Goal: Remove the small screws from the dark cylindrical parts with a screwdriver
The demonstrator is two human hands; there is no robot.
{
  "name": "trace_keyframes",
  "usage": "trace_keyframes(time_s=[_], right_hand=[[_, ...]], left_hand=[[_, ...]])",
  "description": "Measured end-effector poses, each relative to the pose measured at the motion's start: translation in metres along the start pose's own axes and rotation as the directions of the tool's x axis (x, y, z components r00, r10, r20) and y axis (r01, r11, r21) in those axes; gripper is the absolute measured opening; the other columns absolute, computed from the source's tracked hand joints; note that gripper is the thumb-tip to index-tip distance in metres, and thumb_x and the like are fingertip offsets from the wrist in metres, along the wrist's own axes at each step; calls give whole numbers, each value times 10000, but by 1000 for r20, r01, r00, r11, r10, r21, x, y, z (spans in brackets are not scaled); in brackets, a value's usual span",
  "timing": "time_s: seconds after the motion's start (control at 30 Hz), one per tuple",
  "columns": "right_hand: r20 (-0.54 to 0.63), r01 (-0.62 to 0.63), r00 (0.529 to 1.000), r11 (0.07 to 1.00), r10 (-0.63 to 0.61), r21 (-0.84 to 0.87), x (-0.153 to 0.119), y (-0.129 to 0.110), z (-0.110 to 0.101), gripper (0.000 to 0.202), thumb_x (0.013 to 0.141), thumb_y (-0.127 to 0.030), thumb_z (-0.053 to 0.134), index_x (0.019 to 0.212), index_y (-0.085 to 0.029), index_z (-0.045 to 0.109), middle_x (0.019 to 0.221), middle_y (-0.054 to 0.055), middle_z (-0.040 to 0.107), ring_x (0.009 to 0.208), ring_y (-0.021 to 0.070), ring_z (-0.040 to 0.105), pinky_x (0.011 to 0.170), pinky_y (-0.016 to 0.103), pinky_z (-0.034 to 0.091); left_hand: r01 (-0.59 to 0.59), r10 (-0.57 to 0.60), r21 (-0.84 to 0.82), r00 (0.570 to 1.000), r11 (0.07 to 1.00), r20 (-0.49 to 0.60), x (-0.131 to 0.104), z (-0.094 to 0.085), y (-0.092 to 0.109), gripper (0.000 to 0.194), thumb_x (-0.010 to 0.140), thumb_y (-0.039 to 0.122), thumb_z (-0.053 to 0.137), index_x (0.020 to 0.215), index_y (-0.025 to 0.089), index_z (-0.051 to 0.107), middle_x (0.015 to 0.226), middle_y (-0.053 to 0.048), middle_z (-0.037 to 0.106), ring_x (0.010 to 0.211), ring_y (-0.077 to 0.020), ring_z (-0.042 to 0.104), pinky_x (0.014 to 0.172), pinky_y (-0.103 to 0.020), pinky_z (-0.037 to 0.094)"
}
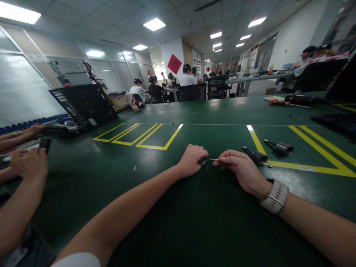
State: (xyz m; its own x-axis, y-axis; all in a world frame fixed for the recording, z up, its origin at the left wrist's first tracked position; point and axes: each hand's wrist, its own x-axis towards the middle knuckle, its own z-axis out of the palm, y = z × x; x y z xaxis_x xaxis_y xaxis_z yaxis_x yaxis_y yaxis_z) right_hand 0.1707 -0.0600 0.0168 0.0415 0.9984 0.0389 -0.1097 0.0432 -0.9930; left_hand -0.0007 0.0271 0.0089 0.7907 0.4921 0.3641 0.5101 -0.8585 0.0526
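Left hand (190, 159), closed round one dark cylinder (203, 160), open end facing right hand (239, 167); the latter, fingertips pinching one thin rod (213, 159), contact with cylinder unclear, alignment best kept straight and steady; just nearside of grip, small dark parts (207, 168); rightward, cup-ended tools (283, 148) by yellow tape (317, 168)

- Here's the dark round piece (203, 160), gripped in the left hand (191, 159), its round end facing right!
- And the thin, shiny rod (213, 159) – pinched in the right hand (236, 165), nearly level, pointing at that end.
- Just below, two tiny dark rings (207, 168), close together on the tabletop.
- Off right, the nearer cup-ended tool (259, 157) and the farther cup-ended tool (284, 148) – dark grey, both lying on their sides.
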Motion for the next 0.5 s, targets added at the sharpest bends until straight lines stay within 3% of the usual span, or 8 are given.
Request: trace_keyframes(time_s=[0.3,0.5], right_hand=[[15,-73,997,990,71,121,1,0,-3,104,704,-287,626,715,-185,611,793,61,697,831,227,628,740,367,435],[-30,22,999,998,-20,66,0,4,-1,100,709,-294,610,708,-195,603,769,43,679,817,217,604,755,369,411]], left_hand=[[43,-60,-268,997,963,-56,0,6,-10,51,725,113,514,720,160,532,723,10,574,709,-130,534,705,-263,359],[77,-96,-209,992,975,-83,0,6,-9,60,745,114,506,732,161,542,732,5,583,727,-139,541,704,-272,352]])
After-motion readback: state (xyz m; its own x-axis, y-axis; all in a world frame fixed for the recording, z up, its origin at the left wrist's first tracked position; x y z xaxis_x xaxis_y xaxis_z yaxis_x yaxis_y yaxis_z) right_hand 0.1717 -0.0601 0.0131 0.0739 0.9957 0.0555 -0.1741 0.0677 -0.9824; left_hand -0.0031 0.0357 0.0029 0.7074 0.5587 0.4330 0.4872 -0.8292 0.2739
